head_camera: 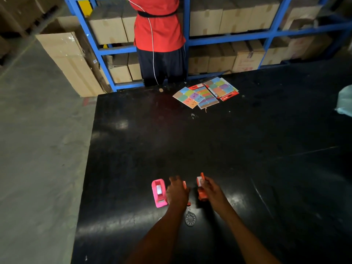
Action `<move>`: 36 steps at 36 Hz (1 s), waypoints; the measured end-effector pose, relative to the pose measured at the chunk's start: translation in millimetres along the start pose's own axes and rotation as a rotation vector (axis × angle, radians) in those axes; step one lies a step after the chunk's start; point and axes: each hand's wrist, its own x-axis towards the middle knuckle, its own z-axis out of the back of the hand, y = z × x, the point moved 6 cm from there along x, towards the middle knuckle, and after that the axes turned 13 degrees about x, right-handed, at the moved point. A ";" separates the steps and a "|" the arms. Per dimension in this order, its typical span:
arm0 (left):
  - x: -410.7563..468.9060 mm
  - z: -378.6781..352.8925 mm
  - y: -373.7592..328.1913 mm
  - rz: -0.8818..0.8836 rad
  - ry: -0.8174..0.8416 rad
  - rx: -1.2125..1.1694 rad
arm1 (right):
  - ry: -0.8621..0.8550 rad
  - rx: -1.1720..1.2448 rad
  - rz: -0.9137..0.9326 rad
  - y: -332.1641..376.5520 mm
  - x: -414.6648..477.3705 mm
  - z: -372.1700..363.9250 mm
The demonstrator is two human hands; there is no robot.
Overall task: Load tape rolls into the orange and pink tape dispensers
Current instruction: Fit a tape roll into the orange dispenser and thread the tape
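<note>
- Plastic, glossy and rounded, the pink tape dispenser (159, 193) stands on the scuffed black table (247, 149), a pale tape roll showing in its slot.
- Right hand (210, 189) grips the orange tape dispenser (202, 196), tilted, its white roll peeking above the fingers.
- Left hand (177, 191) hovers blurred between both dispensers, covering a 2nd orange piece; whether it grasps anything, I cannot tell.
- Ring-shaped core (190, 219) lies just below.
- Colourful sticker sheets (205, 92) lie far off, near a person in a red shirt (158, 25) before blue shelving.

Handwritten marks on coloured sticker sheet (187, 97), red print on carton (246, 62): both too blurred to read.
</note>
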 end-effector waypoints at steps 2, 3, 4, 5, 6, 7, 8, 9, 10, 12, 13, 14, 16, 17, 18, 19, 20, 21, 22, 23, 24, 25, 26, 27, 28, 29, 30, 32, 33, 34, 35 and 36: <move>-0.4 4.8 -1.3 -0.014 -0.061 -0.006 | -0.007 0.000 0.003 0.5 -2.5 0.6; -1.2 8.5 -3.5 -0.039 -0.106 -0.023 | -0.014 0.001 0.005 0.7 -3.4 1.1; -2.6 12.8 -5.9 -0.073 -0.155 -0.079 | -0.018 0.004 0.009 1.0 -3.7 1.3; -4.2 16.5 -7.7 -0.113 -0.195 -0.175 | -0.017 -0.003 0.008 2.0 -4.6 0.6; -6.3 20.5 -9.8 -0.153 -0.219 -0.302 | -0.012 -0.013 0.008 2.2 -4.9 0.1; -7.7 22.6 -10.8 -0.187 -0.215 -0.426 | -0.012 -0.021 0.004 2.6 -5.9 0.1; -10.0 26.5 -12.3 -0.221 -0.195 -0.536 | -0.012 -0.019 0.007 4.6 -7.1 -0.6; -11.6 27.7 -13.9 -0.257 -0.144 -0.629 | -0.012 -0.013 0.008 7.7 -8.9 -1.1; -14.3 26.6 -16.7 -0.299 -0.058 -0.717 | -0.009 -0.006 0.020 10.3 -10.5 -1.8; -22.1 24.2 -25.5 -0.361 0.154 -0.860 | -0.009 0.006 0.028 13.4 -11.5 -1.8; -26.3 23.2 -29.0 -0.382 0.226 -0.893 | 0.000 0.012 0.033 14.8 -13.4 -1.2; -30.2 23.9 -31.8 -0.402 0.259 -0.913 | 0.006 0.013 0.037 12.4 -12.7 0.8; -33.6 24.8 -34.1 -0.433 0.248 -0.914 | 0.016 0.007 0.026 12.0 -15.8 3.5; -33.6 24.9 -33.6 -0.436 0.227 -0.907 | 0.022 -0.002 0.023 14.7 -19.9 4.0; -33.9 25.9 -34.1 -0.433 0.220 -0.919 | 0.023 -0.017 0.031 18.9 -24.2 3.3; -33.4 24.5 -34.9 -0.427 0.214 -0.915 | 0.021 -0.023 0.037 22.1 -28.8 4.7; -32.7 24.7 -35.3 -0.421 0.220 -0.923 | 0.021 -0.021 0.045 23.9 -29.7 4.9; -33.4 25.3 -36.2 -0.417 0.215 -0.911 | 0.012 -0.020 0.049 24.7 -31.1 7.9; -34.8 26.3 -36.9 -0.412 0.215 -0.921 | -0.001 -0.019 0.055 25.9 -32.6 11.8; -34.9 27.4 -36.1 -0.399 0.197 -0.912 | -0.031 -0.007 0.067 27.1 -33.6 17.3; -35.6 29.0 -35.0 -0.383 0.163 -0.895 | -0.088 0.001 0.074 26.5 -32.9 25.7; -34.6 27.9 -31.5 -0.361 0.110 -0.831 | -0.148 0.015 0.080 26.6 -33.1 33.8; -34.7 25.8 -28.3 -0.347 0.063 -0.767 | -0.203 0.017 0.082 25.3 -33.2 42.5; -37.1 22.9 -27.5 -0.353 0.047 -0.705 | -0.240 0.014 0.093 23.9 -32.8 49.8; -38.2 16.6 -28.7 -0.382 0.038 -0.623 | -0.262 0.008 0.102 24.4 -32.4 54.5; -42.8 10.6 -31.3 -0.429 0.027 -0.517 | -0.272 0.002 0.099 22.1 -31.2 58.1; -49.2 4.7 -37.3 -0.494 0.027 -0.399 | -0.272 -0.006 0.094 24.0 -31.8 59.7; -61.2 -8.4 -46.7 -0.583 0.039 -0.254 | -0.265 -0.037 0.080 21.8 -32.5 61.9; -65.5 -14.2 -49.3 -0.582 0.056 -0.216 | -0.265 -0.046 0.087 20.8 -33.0 61.9; -68.1 -19.8 -52.3 -0.577 0.058 -0.182 | -0.268 -0.058 0.083 19.3 -35.3 62.6; -68.4 -27.1 -53.5 -0.562 0.076 -0.151 | -0.266 -0.066 0.079 15.0 -36.0 63.2; -68.9 -34.8 -56.0 -0.556 0.097 -0.121 | -0.274 -0.082 0.058 9.9 -38.2 65.2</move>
